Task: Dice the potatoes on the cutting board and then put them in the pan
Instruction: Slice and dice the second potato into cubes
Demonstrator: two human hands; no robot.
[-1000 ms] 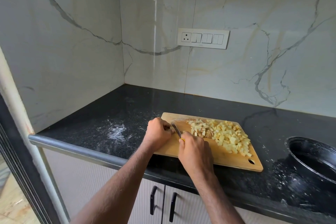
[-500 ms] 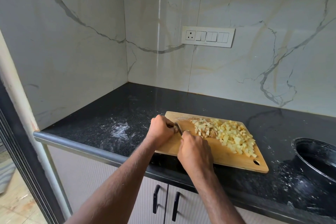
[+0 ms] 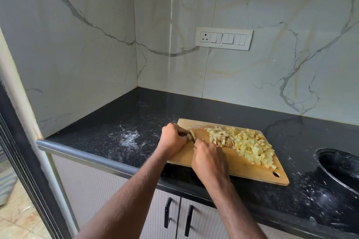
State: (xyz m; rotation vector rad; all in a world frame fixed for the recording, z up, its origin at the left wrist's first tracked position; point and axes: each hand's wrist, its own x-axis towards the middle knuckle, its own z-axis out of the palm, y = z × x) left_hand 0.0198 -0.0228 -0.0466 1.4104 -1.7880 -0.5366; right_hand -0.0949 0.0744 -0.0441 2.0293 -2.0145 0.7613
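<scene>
A wooden cutting board [image 3: 223,167] lies on the black counter with a heap of yellow potato dice [image 3: 250,146] across its right half. At the board's left end my left hand [image 3: 172,138] curls its fingers around a small potato piece [image 3: 188,137], mostly hidden. My right hand [image 3: 210,161] grips a knife; only part of the blade [image 3: 192,135] shows between the hands, right against the held piece. The black pan [image 3: 328,180] stands on the counter at the right edge of the view.
The black counter [image 3: 120,122] has white powdery smears left of the board and around the pan. Marble walls close the left and back sides, with a switch panel [image 3: 224,38] on the back wall. Cabinet doors with black handles [image 3: 168,212] sit below.
The view has shifted a little. Both hands stay at the board's left end, the knife blade working at the held piece; the heap of dice is unchanged.
</scene>
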